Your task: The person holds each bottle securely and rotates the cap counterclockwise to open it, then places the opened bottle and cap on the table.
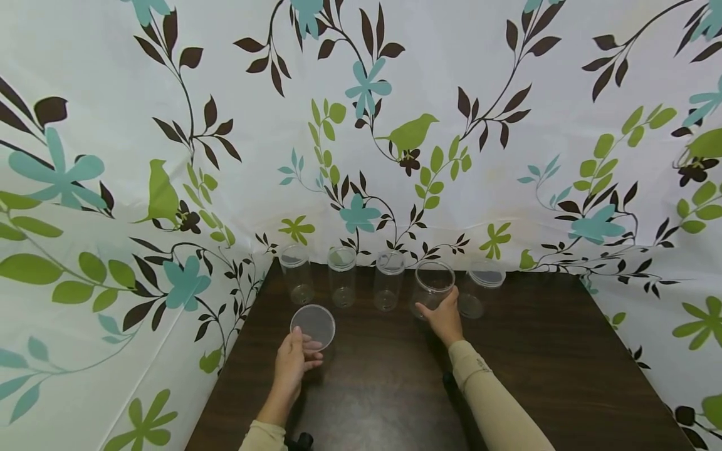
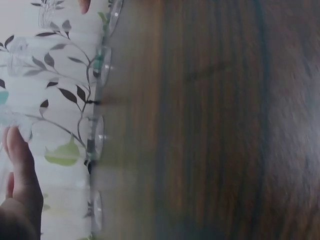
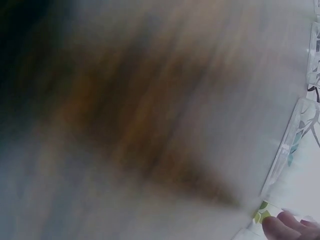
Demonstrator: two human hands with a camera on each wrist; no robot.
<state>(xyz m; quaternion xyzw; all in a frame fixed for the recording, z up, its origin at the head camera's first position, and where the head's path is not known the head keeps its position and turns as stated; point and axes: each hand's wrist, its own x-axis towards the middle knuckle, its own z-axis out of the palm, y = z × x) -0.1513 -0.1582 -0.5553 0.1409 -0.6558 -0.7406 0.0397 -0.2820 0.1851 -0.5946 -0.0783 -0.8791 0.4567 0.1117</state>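
Observation:
My left hand (image 1: pixel 292 363) holds a round clear lid (image 1: pixel 314 322) by its near edge, raised over the front of the row of jars. In the left wrist view this hand (image 2: pixel 22 185) shows at the left edge, fingertips at the lid. With its thumb and fingers spread around the sides, my right hand (image 1: pixel 445 319) grips a wide clear jar (image 1: pixel 433 279) whose rim has no lid on it. Only some fingertips (image 3: pixel 282 230) of the right hand show in the right wrist view, beside the clear jar wall (image 3: pixel 285 155).
Three narrower lidded jars, among them the leftmost jar (image 1: pixel 296 275), stand along the back of the dark wooden table (image 1: pixel 383 388). Another wide lidded jar (image 1: pixel 478 291) stands right of the gripped one. A patterned cloth (image 1: pixel 395 207) hangs close behind the row.

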